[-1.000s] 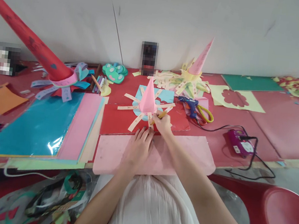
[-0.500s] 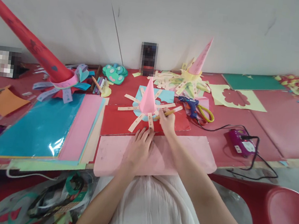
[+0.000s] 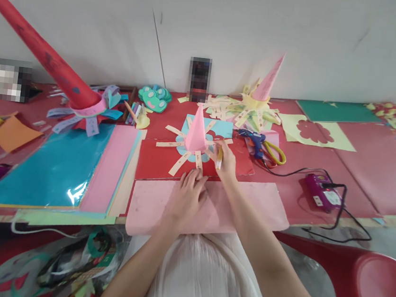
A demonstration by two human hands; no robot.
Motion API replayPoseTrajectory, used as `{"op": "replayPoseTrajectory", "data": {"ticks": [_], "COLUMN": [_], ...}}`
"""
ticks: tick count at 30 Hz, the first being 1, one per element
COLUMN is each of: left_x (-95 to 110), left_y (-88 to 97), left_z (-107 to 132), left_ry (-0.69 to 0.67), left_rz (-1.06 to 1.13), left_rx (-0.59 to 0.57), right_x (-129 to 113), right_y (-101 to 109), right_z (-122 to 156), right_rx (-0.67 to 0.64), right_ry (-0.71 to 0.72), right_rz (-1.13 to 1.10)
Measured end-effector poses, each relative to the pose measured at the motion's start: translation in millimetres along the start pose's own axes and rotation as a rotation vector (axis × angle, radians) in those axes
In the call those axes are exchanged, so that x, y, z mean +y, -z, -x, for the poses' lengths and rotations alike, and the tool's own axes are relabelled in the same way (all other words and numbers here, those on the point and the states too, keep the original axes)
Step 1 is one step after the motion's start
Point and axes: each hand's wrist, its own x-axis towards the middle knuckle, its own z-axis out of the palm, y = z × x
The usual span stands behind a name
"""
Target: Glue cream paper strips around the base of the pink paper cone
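A pink paper cone stands upright on a light blue paper base, with written paper strips fanning out around it. My left hand lies flat, its fingertips at the end of the strip nearest me and its fingers slightly apart. In my right hand, beside the cone's right side, is a yellow-orange pen with a pale end. Its shaft stands steeply between my fingers. My right fingertips are near the cone's base; whether they touch a strip, I cannot tell. Red card lies under the base.
A blue glue gun and yellow-handled scissors lie right of the cone. A purple power strip with a black cord sits farther right. At left are coloured sheets and a tall red cone. Another pink cone stands behind.
The pen has swung in my right hand from leaning out to the right to nearly upright, and the hand has turned. My left hand stays at the strip's end. The view has shifted slightly.
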Motion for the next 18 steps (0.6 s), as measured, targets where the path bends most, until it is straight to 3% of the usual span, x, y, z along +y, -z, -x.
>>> {"op": "replayPoseTrajectory", "data": {"ticks": [5,10,18], "left_x": [3,3,2], "left_y": [1.0,-0.3,-2.0], "left_z": [1,0,1], "left_ry": [-0.027,-0.062,0.114], "left_rz": [-0.009,-0.026,-0.098], "left_rx": [0.009,-0.040,0.042], "right_x": [-10,-7,-12], "right_y": [3,12,18], "right_z": [5,-1,0], "right_rx": [-0.054,0.049,-0.036], "right_ry": [0.036,-0.011,-0.139], "right_rz": [-0.027,0.114,0.307]}}
